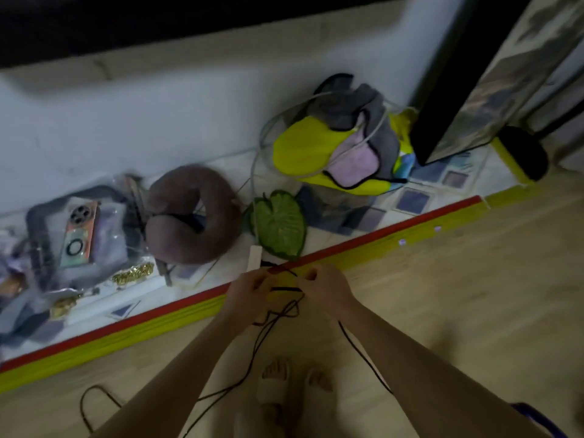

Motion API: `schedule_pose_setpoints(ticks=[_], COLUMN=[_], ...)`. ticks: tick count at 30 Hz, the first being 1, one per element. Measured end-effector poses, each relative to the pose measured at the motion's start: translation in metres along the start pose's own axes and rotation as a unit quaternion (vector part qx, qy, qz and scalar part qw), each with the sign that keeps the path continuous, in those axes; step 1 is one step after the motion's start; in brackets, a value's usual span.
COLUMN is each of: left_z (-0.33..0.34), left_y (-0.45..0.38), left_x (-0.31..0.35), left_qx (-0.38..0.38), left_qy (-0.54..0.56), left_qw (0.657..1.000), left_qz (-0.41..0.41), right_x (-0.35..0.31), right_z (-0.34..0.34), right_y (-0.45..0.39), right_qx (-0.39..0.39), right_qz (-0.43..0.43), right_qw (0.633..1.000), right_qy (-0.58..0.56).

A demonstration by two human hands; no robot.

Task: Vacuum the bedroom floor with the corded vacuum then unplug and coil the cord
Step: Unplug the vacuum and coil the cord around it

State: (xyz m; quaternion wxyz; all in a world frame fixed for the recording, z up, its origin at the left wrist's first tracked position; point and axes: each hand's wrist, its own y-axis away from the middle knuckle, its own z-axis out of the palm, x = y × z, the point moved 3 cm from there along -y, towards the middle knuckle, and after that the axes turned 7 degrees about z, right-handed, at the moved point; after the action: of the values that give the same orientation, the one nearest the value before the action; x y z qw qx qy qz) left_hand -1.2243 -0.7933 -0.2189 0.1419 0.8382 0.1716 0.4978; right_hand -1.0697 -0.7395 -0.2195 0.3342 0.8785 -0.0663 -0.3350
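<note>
Black cord [286, 289] crosswise between both hands

Your cord [262, 330] is black against the pale wood-grain floor [458, 279]. Mat edge [379, 240]: red stripe over yellow-green. Mat itself [414, 202] white with blue-purple squares. Neck pillow [189, 216] brown, leaf-shaped item [279, 224] green and veined, bag [303, 150] yellow.

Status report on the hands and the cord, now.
Left hand and right hand both pinching the black cord. Slack trails loose over the wood floor, not coiled. White power strip and green leaf mat just ahead.
</note>
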Motion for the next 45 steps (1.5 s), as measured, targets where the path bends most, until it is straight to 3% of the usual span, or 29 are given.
schedule_pose_setpoints(ticks=[3,6,13,16,20,24,28,31,34,37,40,45], left_z=[-0.003,0.014,0.057,0.071,0.075,0.069,0.055,0.057,0.057,0.059,0.071,0.072], left_y=[-0.024,-0.056,-0.132,-0.152,-0.159,-0.144,-0.147,-0.148,-0.142,-0.146,-0.157,-0.163], left_x=[-0.059,-0.107,-0.197,-0.216,-0.224,-0.234,-0.226,-0.216,-0.217,-0.218,-0.211,-0.210], left_qx=[0.101,0.106,0.126,0.145,0.152,0.134,0.114,0.095,0.151,0.200,0.203,0.187], left_qy=[-0.028,-0.044,0.012,0.004,-0.038,0.119,0.264,0.272,0.280,0.295,0.272,0.280], left_qw=[0.990,0.982,0.974,0.978,0.983,0.977,0.936,0.932,0.919,0.899,0.905,0.904], left_qz=[-0.099,-0.151,-0.186,-0.152,-0.095,-0.116,-0.205,-0.218,-0.231,-0.256,-0.257,-0.262], right_x=[0.003,0.011,0.040,0.048,0.041,0.041,0.036,0.035,0.031,0.031,0.040,0.039], right_z=[0.041,0.083,0.163,0.177,0.185,0.194,0.190,0.182,0.179,0.179,0.172,0.164], right_y=[-0.042,-0.085,-0.181,-0.214,-0.241,-0.236,-0.222,-0.219,-0.212,-0.208,-0.218,-0.231], right_qx=[-0.035,-0.061,-0.055,-0.050,-0.081,-0.151,-0.112,-0.108,-0.087,-0.084,-0.106,-0.160], right_qz=[-0.003,-0.016,-0.102,-0.138,-0.214,-0.219,-0.282,-0.326,-0.387,-0.385,-0.348,-0.355], right_qw=[0.997,0.990,0.971,0.966,0.941,0.933,0.921,0.895,0.869,0.881,0.904,0.897], right_qy=[0.065,0.128,0.210,0.213,0.250,0.243,0.245,0.286,0.296,0.261,0.225,0.211])
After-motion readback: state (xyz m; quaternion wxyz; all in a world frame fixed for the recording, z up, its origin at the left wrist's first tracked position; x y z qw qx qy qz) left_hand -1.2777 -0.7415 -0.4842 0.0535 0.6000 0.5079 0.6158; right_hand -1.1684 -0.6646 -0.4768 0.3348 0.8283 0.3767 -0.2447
